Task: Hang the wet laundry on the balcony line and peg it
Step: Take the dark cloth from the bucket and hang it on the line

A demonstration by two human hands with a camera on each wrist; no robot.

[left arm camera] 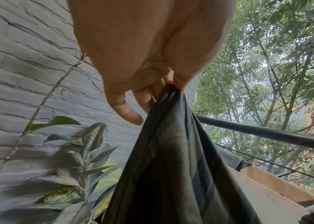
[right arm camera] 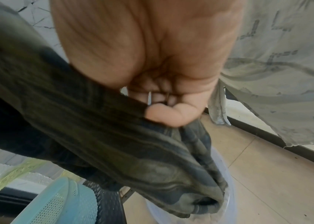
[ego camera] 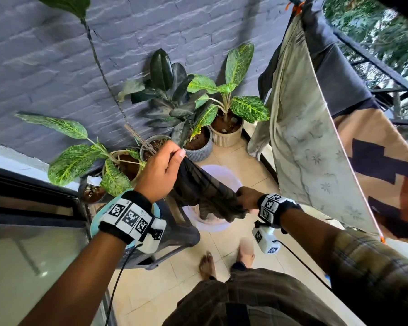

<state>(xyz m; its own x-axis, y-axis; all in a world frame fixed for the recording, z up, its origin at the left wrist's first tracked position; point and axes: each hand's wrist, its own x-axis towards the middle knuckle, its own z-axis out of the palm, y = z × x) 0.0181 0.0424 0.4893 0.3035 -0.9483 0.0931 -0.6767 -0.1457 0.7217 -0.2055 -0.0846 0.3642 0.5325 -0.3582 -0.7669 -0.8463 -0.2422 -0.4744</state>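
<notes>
A dark, wet checked garment is stretched between both hands above a pale plastic bucket. My left hand pinches its upper end at chest height. Lower and to the right, my right hand grips the other end, fingers curled round the bunched cloth. The garment's tail hangs into the bucket. The balcony line runs up the right side, with a pale green patterned cloth and a tan-and-black cloth hanging on it. An orange peg sits at the top.
Several potted plants stand along the grey brick wall. A dark plastic stool with a light blue basket is on my left. A black railing borders the right side. My bare feet stand on beige tiles.
</notes>
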